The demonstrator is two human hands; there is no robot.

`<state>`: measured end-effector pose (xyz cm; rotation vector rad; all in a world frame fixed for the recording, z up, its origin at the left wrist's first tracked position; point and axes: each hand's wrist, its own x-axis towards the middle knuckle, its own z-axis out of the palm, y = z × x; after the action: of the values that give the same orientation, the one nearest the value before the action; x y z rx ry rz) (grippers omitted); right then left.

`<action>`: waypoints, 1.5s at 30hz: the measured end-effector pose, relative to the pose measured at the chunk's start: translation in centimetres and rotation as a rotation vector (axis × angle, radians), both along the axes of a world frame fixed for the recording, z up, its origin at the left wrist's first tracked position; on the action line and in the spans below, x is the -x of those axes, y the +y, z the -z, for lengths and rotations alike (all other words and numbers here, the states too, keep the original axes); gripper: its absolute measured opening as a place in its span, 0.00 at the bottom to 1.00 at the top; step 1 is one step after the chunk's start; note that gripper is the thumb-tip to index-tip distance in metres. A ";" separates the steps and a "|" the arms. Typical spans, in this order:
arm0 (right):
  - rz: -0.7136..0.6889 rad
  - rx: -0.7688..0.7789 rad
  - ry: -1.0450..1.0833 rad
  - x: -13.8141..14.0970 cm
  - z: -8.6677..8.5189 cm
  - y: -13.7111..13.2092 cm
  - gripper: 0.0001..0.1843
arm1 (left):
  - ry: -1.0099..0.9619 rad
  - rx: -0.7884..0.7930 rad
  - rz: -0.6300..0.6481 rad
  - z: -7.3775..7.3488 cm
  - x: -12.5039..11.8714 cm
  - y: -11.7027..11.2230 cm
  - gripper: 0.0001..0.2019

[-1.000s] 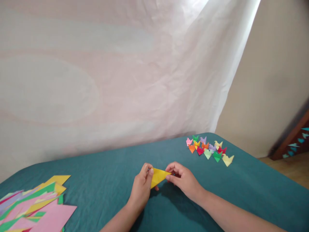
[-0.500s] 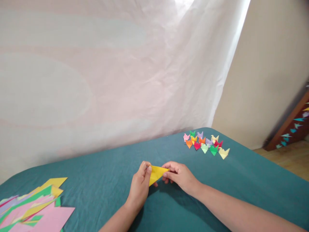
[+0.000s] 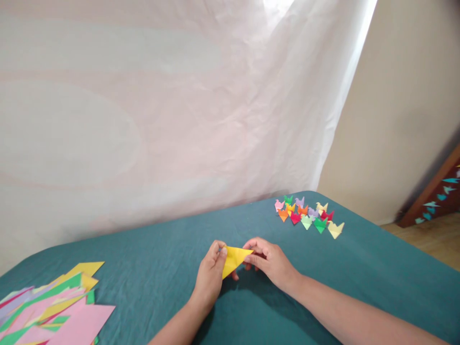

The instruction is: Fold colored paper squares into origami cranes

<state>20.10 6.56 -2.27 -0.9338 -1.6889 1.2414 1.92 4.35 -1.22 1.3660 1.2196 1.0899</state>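
A yellow sheet of origami paper [image 3: 234,259], folded to a pointed triangle, is held between both hands just above the green tabletop. My left hand [image 3: 212,270] pinches its left side, thumb on the front face and fingertips behind the lower edge. At the paper's right tip, the thumb and fingers of my right hand [image 3: 268,261] close around the point. Part of the paper's left end is hidden by the left thumb and palm.
A loose pile of coloured paper sheets [image 3: 64,311] covers the table's left front. Several small folded paper birds [image 3: 306,221] lie grouped at the far right of the green table [image 3: 151,268]. Behind hangs a pale cloth [image 3: 201,124]. A dark panel with paper shapes [image 3: 442,199] stands at right.
The view has shifted slightly. Both hands stay on the yellow paper, with the right fingers moved a little at its tip, so more of the point shows.
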 end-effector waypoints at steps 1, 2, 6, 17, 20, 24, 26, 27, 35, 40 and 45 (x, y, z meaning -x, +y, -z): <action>0.003 0.001 -0.002 0.0 0.0 0.0 0.14 | -0.002 -0.003 -0.002 0.0 0.0 0.0 0.12; 0.005 0.002 -0.002 0.0 0.0 0.0 0.14 | -0.003 -0.009 -0.005 -0.1 0.0 -0.1 0.12; 0.007 0.004 0.008 0.1 0.0 -0.1 0.13 | 0.008 -0.040 -0.016 -0.2 -0.2 -0.3 0.11; -0.071 0.091 0.157 0.1 0.5 0.4 0.12 | -0.097 -0.020 0.056 0.2 -0.2 0.1 0.12; -0.090 0.095 0.173 0.1 0.3 0.3 0.11 | -0.172 0.029 0.125 0.3 -0.1 0.2 0.12; -0.089 0.094 0.162 0.0 0.5 0.2 0.12 | -0.084 -0.004 0.141 0.2 0.0 0.1 0.18; -0.056 0.089 0.156 0.1 0.6 0.3 0.13 | 0.025 -0.060 0.116 0.0 0.0 -0.1 0.14; -0.037 0.086 0.154 0.1 0.6 0.3 0.13 | 0.076 -0.089 0.105 -0.1 0.0 -0.2 0.11; -0.062 0.126 0.212 0.3 0.4 0.1 0.15 | 0.044 -0.038 0.086 -0.4 -0.4 -0.6 0.14; -0.095 0.260 0.390 0.1 0.3 0.5 0.18 | -0.188 0.180 0.217 -0.3 -0.6 -0.6 0.18; -0.150 0.298 0.432 -0.1 0.1 0.5 0.17 | -0.274 0.236 0.270 -1.0 -0.7 -1.0 0.17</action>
<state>20.19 7.07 -2.36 -0.6510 -1.2707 1.6913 2.57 3.31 -0.20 1.1209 0.9026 0.8787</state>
